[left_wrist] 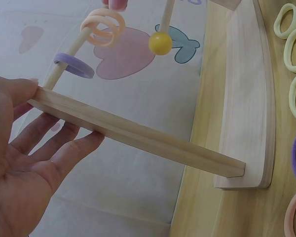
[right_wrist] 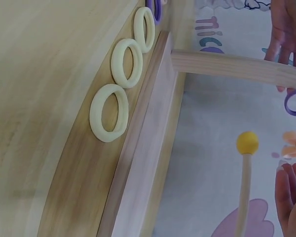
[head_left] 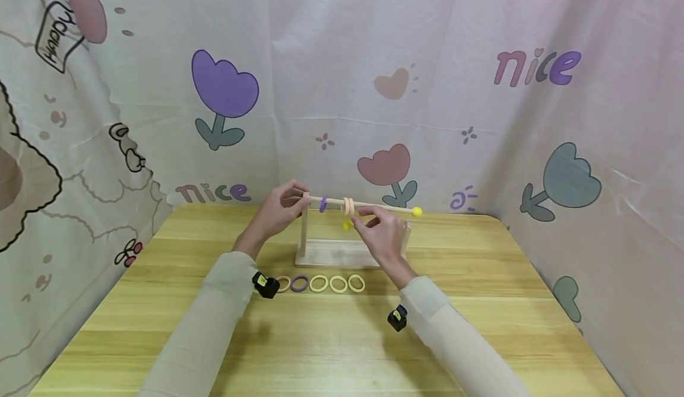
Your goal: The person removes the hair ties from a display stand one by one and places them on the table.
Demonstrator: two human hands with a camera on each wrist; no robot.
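My left hand [head_left: 275, 210] holds the top of the left post of a wooden stand [left_wrist: 246, 98], where one end of a wooden rod [head_left: 385, 207] meets it. The rod slants slightly down to a yellow ball [head_left: 417, 212] at its right end. A purple ring [left_wrist: 75, 65] hangs on the rod near my left hand. Farther along hang peach rings [head_left: 348, 206], close together. Just right of them is my right hand [head_left: 383, 234], thumb and forefinger apart, fingertips right at the rings. Below, a second rod ends in a yellow ball [left_wrist: 160, 43].
In front of the stand, a row of rings lies on the wooden table [head_left: 342, 349]: a peach ring [head_left: 284, 283], a purple ring [head_left: 299, 283] and pale yellow rings [right_wrist: 109, 112]. A printed cloth [head_left: 320, 88] hangs behind the table.
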